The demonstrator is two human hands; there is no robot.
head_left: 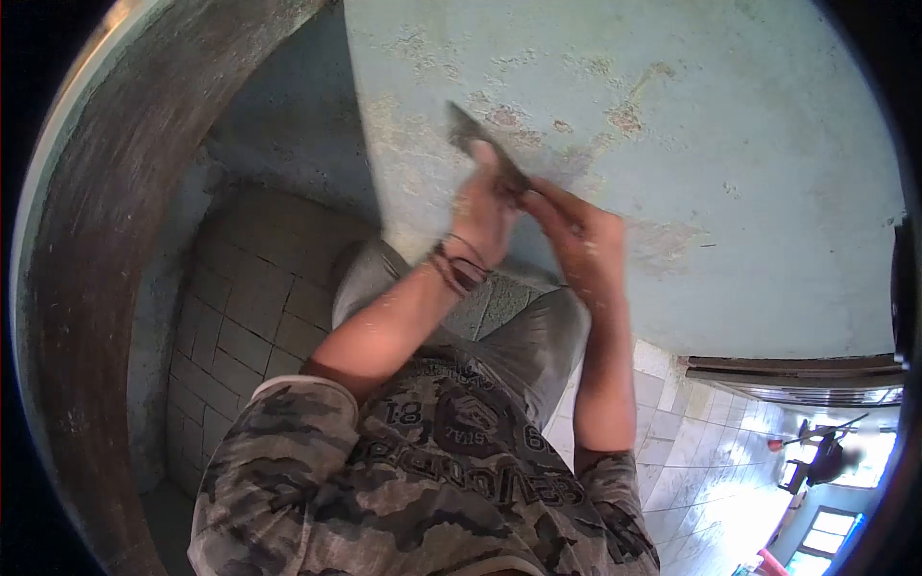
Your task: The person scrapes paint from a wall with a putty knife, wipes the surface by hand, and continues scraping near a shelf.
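Fingers of the left hand [483,206] are curled shut around the lower part of a flat, dark grey metal scraper blade [485,146], which slants up and to the left from the grip and lies against the pale blue, patchy plastered wall [730,163]. Fingers of the right hand [576,240] are bent closed as well, their tips pressed to the blade's lower right end just beside the left hand, so both hands meet on the tool; motion blur hides the exact finger placement. A dark cord bracelet [459,264] rings the left wrist. The blade sits near the wall's vertical left edge, where the surface turns into a shadowed recess lined with grey-brown tiles [254,298]. A wide, dark curved arch edge [86,288] bounds that recess at far left. To the right of the hands the wall runs broad and bare, ending at a dark ledge [792,367] low on the right, with white floor tiles [711,451] beyond it. Below the hands are grey trousers [538,336] and a camouflage shirt [423,480].
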